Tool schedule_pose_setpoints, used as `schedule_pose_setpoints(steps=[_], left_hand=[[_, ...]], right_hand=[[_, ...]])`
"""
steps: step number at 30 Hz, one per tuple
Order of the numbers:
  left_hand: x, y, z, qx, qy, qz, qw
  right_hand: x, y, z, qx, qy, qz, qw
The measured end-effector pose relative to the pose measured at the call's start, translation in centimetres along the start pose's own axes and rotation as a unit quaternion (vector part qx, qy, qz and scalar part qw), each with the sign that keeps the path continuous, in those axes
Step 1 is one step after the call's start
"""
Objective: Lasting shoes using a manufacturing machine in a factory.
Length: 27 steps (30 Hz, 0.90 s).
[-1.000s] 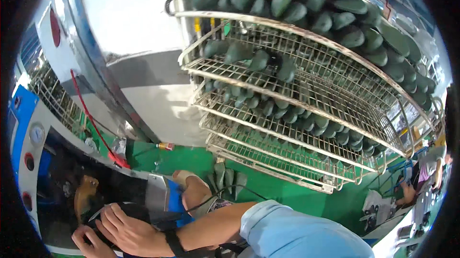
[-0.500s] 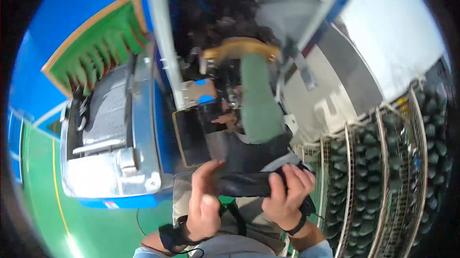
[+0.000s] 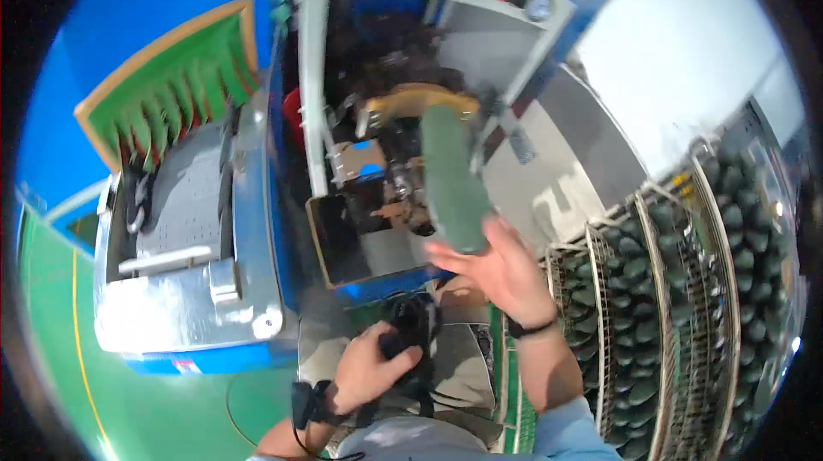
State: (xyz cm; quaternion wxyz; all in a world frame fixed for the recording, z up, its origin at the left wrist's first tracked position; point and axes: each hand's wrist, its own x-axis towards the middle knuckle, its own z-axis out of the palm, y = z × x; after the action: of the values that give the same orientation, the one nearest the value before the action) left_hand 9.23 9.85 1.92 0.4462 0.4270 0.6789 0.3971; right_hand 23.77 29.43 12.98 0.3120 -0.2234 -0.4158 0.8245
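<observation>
A long green shoe last reaches toward me out of the machine, under a curved yellow part. My right hand is at the near end of the last, thumb stretched to the left and fingers along the right side. They appear to touch it; how firmly cannot be made out. My left hand is low over my lap, closed on a blurred black piece that looks like a shoe upper. Part of that piece is hidden by the fingers.
Racks full of green lasts stand close on my right. To the left is a metal-topped machine with a green fringed curtain. A dark framed panel lies before the central machine, which bears gauges and knobs.
My right hand has let go of the black upper and moved up to the green last. My left hand has lowered the upper toward my lap. The view has shifted slightly.
</observation>
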Motion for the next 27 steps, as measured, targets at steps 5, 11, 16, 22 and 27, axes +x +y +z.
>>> schedule_pose_setpoints(steps=[5, 11, 16, 22, 27], left_hand=[[-1.4, -0.8, 0.8, 0.136, -0.028, 0.06, 0.988], [-2.1, -4.2, 2.7, 0.188, -0.035, 0.196, 0.962], [-1.7, -5.6, 2.9, 0.115, -0.151, 0.001, 0.982], [-0.6, -2.7, 0.8, 0.174, -0.166, 0.038, 0.97], [-4.5, -1.7, -9.4, -0.012, -0.094, 0.065, 0.993]], right_hand=[[4.0, -0.2, 2.4, 0.155, 0.01, -0.052, 0.987], [-12.0, -2.0, -7.0, -0.313, 0.221, -0.337, 0.86], [-31.4, -5.5, -10.7, -0.509, 0.666, -0.17, 0.518], [-40.5, -9.5, -14.9, -0.59, 0.744, -0.053, 0.31], [-36.5, -10.2, -17.5, -0.634, 0.717, 0.022, 0.287]])
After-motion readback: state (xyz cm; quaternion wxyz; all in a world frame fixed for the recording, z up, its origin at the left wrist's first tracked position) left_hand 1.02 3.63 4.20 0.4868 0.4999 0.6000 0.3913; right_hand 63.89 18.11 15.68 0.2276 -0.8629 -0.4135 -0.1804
